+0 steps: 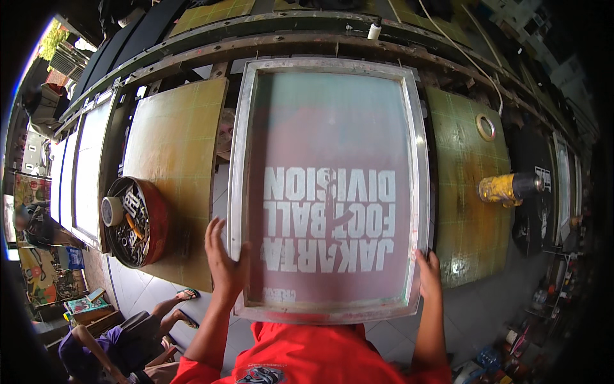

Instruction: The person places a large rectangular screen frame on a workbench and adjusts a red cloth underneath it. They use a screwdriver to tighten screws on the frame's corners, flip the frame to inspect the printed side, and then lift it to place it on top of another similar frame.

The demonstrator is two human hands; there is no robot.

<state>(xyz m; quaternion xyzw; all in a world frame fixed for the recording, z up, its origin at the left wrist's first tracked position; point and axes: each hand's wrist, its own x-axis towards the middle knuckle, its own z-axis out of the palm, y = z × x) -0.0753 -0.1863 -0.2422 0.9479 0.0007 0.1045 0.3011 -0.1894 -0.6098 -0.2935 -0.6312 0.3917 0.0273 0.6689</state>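
Observation:
A silk-screen frame (416, 153) with a pale metal border lies in front of me, its near end close to my red shirt. Its mesh (332, 137) is tinted pinkish grey and greenish and carries large, light block lettering, upside down from here. At the frame's lower left edge, my left hand (225, 264) has its fingers spread upward, with the thumb against the border. My right hand (430, 272) is closed at the lower right edge, its thumb on the border; part of its fingers is hidden.
Yellowish printing boards (176, 147) flank the frame. A round red tub (157, 221) of small items stands left. On the right board (457, 211) are a tape roll (485, 127) and a yellow-and-black heat-gun-like tool (505, 188). A metal rail (288, 43) runs behind. A seated person (121, 339) is lower left.

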